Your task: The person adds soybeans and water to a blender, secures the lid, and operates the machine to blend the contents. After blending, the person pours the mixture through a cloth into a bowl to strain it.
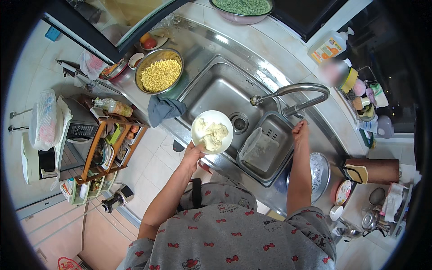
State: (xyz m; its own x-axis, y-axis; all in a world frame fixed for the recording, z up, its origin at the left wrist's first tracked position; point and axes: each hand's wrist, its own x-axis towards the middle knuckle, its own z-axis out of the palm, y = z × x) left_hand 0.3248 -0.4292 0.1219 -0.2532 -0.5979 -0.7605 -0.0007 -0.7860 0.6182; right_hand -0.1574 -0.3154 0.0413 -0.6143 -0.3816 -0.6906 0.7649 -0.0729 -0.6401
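Note:
My left hand [193, 156] grips the near rim of a white bowl [228, 135] that holds pale, lumpy dough-like food. The bowl is above the near edge of the stainless steel sink [216, 91]. At the base of the curved metal faucet [305, 87], my right hand [299, 131] is closed by the tap's handle; whether it grips the handle is hard to tell. No running water is visible. A grey basin [287, 155] sits in the right part of the sink, with a translucent plastic container [251, 145] in it.
A metal bowl of yellow kernels [161, 76] and a grey cloth [165, 109] lie left of the sink. Another metal bowl [319, 175] stands to its right, partly behind my right forearm. A pump bottle [329, 46] and a basin of chopped greens [243, 8] stand on the far ledge.

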